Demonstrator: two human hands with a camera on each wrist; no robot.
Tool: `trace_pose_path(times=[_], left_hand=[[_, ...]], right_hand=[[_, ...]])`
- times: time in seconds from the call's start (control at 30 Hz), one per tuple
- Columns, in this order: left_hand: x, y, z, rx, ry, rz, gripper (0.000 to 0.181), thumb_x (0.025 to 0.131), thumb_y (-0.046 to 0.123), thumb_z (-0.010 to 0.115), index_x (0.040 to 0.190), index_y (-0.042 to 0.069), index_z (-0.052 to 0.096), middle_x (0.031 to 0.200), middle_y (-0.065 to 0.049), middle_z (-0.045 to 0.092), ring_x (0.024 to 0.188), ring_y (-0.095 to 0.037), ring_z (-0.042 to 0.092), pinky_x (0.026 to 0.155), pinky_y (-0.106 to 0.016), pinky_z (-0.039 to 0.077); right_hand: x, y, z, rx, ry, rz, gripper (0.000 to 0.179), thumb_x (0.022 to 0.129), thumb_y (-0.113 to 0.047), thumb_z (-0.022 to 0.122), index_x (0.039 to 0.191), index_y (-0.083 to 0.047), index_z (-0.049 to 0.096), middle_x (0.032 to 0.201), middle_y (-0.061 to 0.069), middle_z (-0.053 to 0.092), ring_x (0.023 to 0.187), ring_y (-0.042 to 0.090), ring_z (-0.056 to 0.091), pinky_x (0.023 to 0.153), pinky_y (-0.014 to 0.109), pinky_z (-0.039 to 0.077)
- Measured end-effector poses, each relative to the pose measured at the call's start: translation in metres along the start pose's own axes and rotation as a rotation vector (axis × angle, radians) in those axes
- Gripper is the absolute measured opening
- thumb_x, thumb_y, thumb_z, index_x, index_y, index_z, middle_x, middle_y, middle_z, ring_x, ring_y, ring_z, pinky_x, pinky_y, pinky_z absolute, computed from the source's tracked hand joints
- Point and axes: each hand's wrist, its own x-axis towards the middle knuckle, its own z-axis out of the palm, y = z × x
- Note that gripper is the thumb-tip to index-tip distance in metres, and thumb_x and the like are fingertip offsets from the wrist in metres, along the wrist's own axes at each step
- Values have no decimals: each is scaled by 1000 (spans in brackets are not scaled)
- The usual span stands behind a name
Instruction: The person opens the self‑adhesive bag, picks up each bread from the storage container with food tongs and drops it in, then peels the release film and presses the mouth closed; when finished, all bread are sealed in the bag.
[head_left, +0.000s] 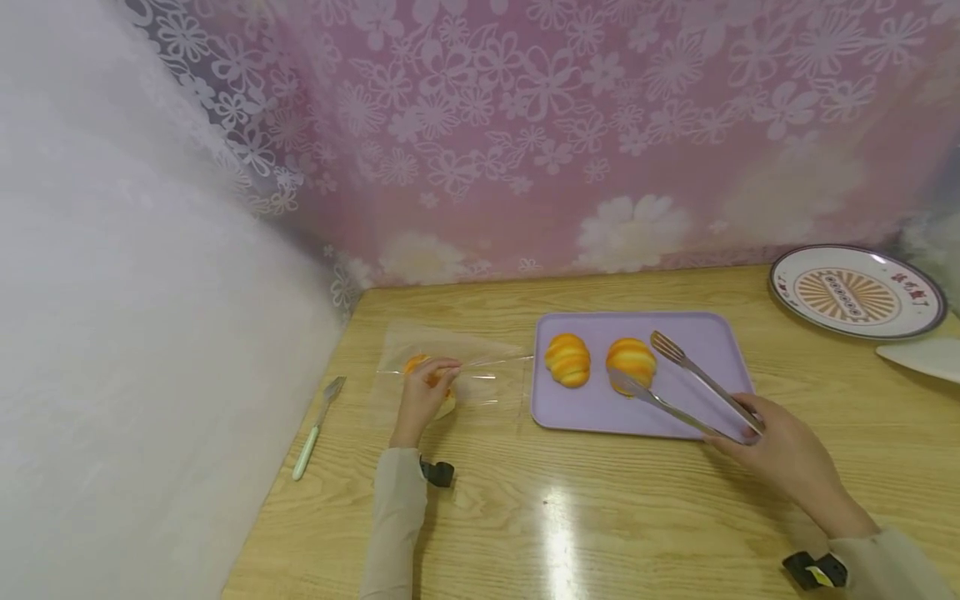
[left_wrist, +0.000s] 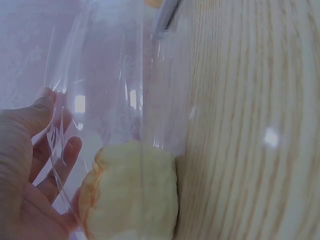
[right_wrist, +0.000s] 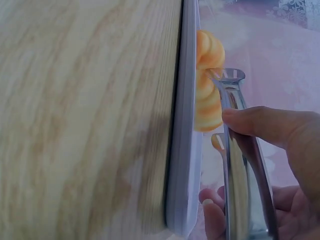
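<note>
My left hand pinches the upper film of a clear plastic bag lying on the table. Inside the bag is a bread roll, partly covered by that hand in the head view. With my right hand I hold metal tongs, their arms spread apart. One tip is over a striped bread roll on the purple tray, the other to its right; whether they touch it I cannot tell. A second striped roll lies left of it.
A small fork with a pale green handle lies left of the bag. At the back right stands a patterned plate, with part of a white object in front of it. A floral pink cloth hangs behind the table.
</note>
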Motion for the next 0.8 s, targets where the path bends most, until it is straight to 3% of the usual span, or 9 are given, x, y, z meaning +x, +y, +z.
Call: trace_pose_path(times=[0.17,0.33,0.47,0.6,0.8], left_hand=[[1,1,1,-1,3,-14,12,89,1,68,100,-2,73,105,-17,71,92,-16,64,65,-10,49],[1,1,1,0,8,-19,12,88,-1,68,99,-2,73,105,-17,71,94,-16,63,66,-9,48],[1,1,1,15,12,2,12,88,-1,69,99,-4,72,104,-18,72,98,-27,65,74,-11,49],[1,2,1,19,12,5,14,89,2,69,100,-5,72,105,-17,72,100,-31,66,77,-12,51],[0,1,0,10,20,0,15,89,7,69,100,-4,72,106,-16,72,102,-30,65,81,-16,51]], right_hand=[[1,4,1,-3,-66,29,78,78,-41,81,127,10,51,94,23,62,77,28,55,59,32,42],[3,2,2,14,-79,17,77,79,-40,81,127,12,51,108,34,61,85,37,59,67,46,49],[2,0,3,21,-50,-7,72,79,-37,81,124,12,53,87,20,64,72,26,55,58,34,44],[0,-2,3,25,-25,-16,68,79,-34,81,123,11,55,71,3,57,61,13,46,51,24,33],[0,-2,4,30,-15,-10,68,77,-33,82,123,10,56,70,4,59,61,14,48,53,27,36]])
